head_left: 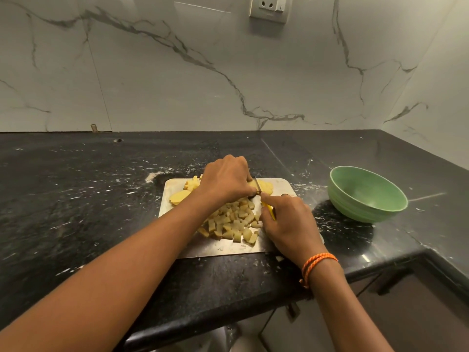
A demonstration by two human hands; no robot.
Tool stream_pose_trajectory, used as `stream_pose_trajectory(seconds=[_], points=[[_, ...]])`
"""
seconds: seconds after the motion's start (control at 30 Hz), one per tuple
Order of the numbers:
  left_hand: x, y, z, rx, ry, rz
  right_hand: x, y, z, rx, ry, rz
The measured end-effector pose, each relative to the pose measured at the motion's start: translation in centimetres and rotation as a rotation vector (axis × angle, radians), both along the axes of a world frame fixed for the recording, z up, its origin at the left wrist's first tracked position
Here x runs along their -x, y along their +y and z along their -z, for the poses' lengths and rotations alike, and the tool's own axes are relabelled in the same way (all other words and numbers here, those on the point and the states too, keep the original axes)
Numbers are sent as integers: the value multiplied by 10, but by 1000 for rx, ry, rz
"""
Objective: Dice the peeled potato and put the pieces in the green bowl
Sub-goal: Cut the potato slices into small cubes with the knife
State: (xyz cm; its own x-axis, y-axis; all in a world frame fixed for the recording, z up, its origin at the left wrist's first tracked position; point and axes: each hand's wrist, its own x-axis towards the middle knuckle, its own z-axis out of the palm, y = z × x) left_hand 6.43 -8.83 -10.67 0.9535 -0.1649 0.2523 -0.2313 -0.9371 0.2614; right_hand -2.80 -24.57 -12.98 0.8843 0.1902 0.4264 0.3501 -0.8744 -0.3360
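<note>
A steel cutting board (220, 247) lies on the black counter. A heap of diced potato pieces (233, 224) covers its middle. A potato slice (179, 196) lies at its left, and more sliced potato (265, 186) sits at the far side. My left hand (227, 177) curls over that sliced potato and holds it down. My right hand (289, 224) grips a yellow-handled knife (269, 208), whose blade stands against the potato beside my left fingers. The green bowl (365, 194) stands to the right of the board, and I see nothing in it.
The black speckled counter (88, 199) stretches to the left and behind the board, up to a marble-pattern wall. A socket (269, 7) is on that wall. The counter's front edge runs just below the board, with cabinet fronts (406, 301) at lower right.
</note>
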Motion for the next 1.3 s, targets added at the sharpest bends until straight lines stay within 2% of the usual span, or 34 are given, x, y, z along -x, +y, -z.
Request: stream_pose_trajectory(seconds=[0.37,0.6,0.73,0.93,1.17,1.3], points=[[-1,4,-2,-24,6,6,58,-22,7,-95,-35,-8],[-4,14,-9,32,44,29,33,-6,-4,-178,-153,39],[-8,23,-12,99,44,5,7,6,0,-100,-104,7],[-8,24,-10,96,60,5,0,6,4,-53,-86,-12],[-1,7,-4,-28,-16,-30,-9,4,-1,-19,12,-23],[-2,7,-3,-33,-14,-50,0,-4,-2,-52,7,-36]])
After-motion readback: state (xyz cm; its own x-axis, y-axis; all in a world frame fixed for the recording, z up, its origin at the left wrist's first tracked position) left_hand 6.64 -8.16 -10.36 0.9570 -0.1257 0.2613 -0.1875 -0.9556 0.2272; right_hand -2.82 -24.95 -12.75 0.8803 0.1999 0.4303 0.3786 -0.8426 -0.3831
